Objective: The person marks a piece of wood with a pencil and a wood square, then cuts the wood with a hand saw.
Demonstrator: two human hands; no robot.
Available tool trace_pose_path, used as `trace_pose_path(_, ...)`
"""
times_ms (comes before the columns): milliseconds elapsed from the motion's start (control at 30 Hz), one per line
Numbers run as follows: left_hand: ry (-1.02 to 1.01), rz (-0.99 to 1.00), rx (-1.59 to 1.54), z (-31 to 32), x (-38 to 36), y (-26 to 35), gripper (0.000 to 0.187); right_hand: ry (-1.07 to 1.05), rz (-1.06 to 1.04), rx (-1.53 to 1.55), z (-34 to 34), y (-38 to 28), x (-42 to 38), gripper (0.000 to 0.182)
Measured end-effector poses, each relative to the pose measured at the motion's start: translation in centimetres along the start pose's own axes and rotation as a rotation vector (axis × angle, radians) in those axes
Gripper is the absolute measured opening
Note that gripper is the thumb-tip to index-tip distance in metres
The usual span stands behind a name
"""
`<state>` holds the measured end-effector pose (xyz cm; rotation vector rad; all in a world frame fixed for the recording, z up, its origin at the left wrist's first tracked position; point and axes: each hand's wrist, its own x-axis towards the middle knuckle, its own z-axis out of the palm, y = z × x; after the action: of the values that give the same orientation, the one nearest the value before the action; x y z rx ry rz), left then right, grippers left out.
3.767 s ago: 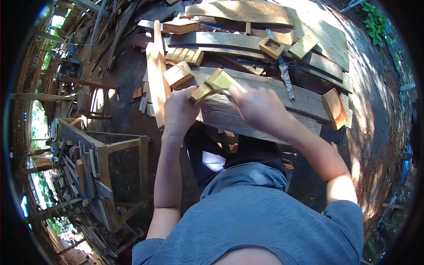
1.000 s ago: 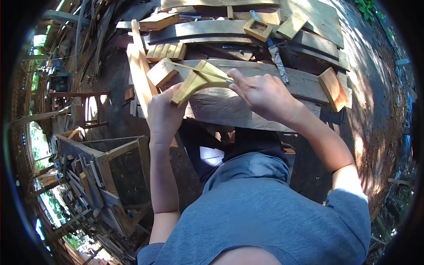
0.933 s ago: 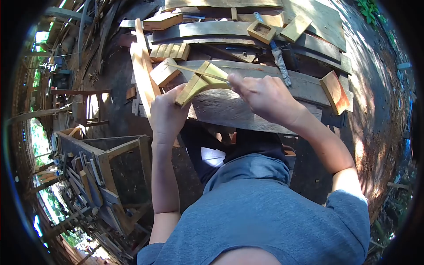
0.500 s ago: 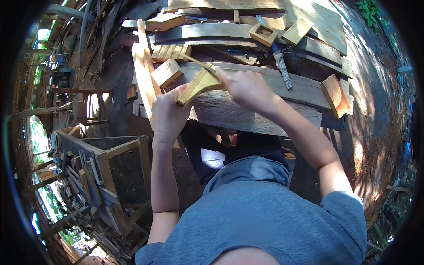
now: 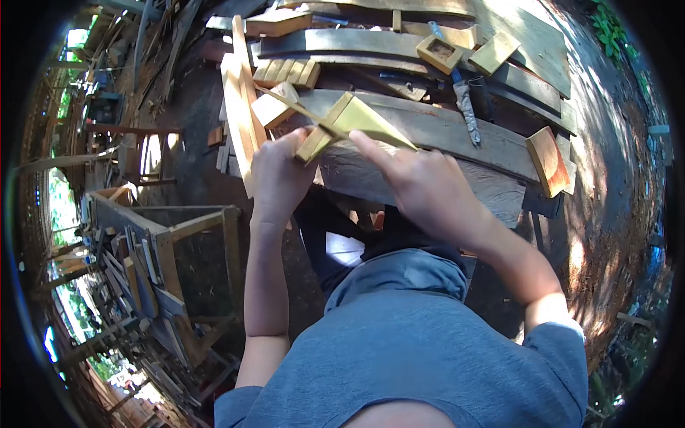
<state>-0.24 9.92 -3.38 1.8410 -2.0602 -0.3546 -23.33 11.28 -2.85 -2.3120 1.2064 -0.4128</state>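
Wood block (image 5: 365, 121) is being clasped at one end by the left hand (image 5: 276, 178) over the nearest plank (image 5: 357, 173), probably just for steadiness, while a thin tool (image 5: 298, 108) is being gripped across it by the right hand (image 5: 437, 191).

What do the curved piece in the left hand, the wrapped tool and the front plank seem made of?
Curved piece: probably bare wood, pale yellow, no gloss.
Wrapped tool: crinkled, whitish covering, perhaps plastic or foil; core hidden.
Front plank: weathered, unfinished wood, grey with swirling grain.
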Motion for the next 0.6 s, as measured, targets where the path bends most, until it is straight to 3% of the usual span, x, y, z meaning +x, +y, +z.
trace_pose_path(133,-0.012,-0.053,0.075,0.4,0.4,-0.1,0.021,-0.113,0.092,0.019,-0.4,-1.4,-1.0,0.06)
trace_pose_path(200,-0.007,-0.017,0.041,0.1,0.4,0.4,0.022,0.153,-0.03,-0.008,2.8,1.4,1.8,0.062)
trace_pose_path(267,0.014,-0.021,-0.042,0.2,0.4,0.2,0.025,0.101,0.052,-0.028,3.1,1.7,3.3,0.061)
trace_pose_path(367,0.035,0.018,0.032,0.5,0.2,-0.4,0.028,0.151,-0.042,0.079,2.4,0.5,1.1,0.065)
trace_pose_path(500,0.072,-0.036,0.044,1.0,-0.1,-0.6,0.026,-0.01,-0.008,0.047,-1.0,-3.3,-3.2,0.065)
trace_pose_path(600,-0.036,-0.117,0.182,0.6,-0.1,-0.1,0.024,0.165,-0.067,0.041,1.4,-1.5,-0.3,0.065)
